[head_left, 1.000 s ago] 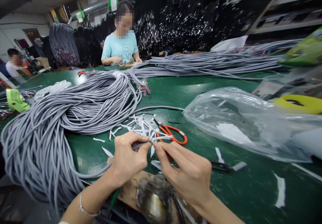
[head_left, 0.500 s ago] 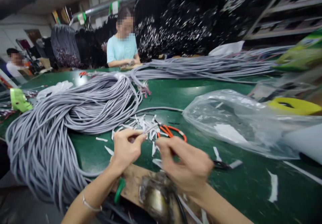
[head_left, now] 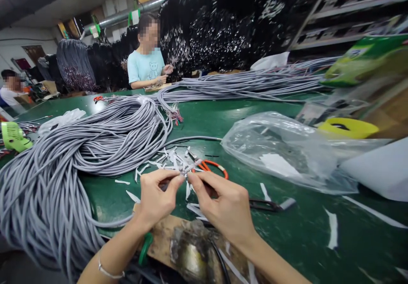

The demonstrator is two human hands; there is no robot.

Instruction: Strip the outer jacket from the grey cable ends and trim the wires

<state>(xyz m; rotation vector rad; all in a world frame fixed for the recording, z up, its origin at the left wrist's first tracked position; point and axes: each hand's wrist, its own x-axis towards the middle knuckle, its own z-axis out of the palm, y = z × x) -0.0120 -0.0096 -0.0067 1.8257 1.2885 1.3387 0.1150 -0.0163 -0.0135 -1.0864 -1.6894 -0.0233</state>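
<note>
My left hand (head_left: 159, 197) is closed in a pinch, and a grey cable (head_left: 110, 223) runs from the large pile of cable toward its wrist. A small pale end, most likely that cable's, shows at the fingertips. My right hand (head_left: 225, 201) pinches the same spot, its fingertips almost touching the left ones; the held part is mostly hidden. Just beyond the fingers lie white scraps (head_left: 174, 158) and orange-handled scissors (head_left: 219, 167). A black tool (head_left: 264, 205) lies right of my right hand. Below the hands is a wooden board (head_left: 165, 237) with a worn metal device (head_left: 193, 250) on it.
Coiled grey cables (head_left: 111, 135) cover the left of the green table (head_left: 287, 233). A clear plastic bag (head_left: 287, 156) and a yellow ring-shaped thing (head_left: 349, 127) lie at right. A small green fan (head_left: 14, 136) stands far left. A co-worker (head_left: 146, 67) sits across the table.
My right hand has moved left and up to meet the left fingertips; it was apart and blurred before. The view has shifted slightly right. The co-worker's hand has risen.
</note>
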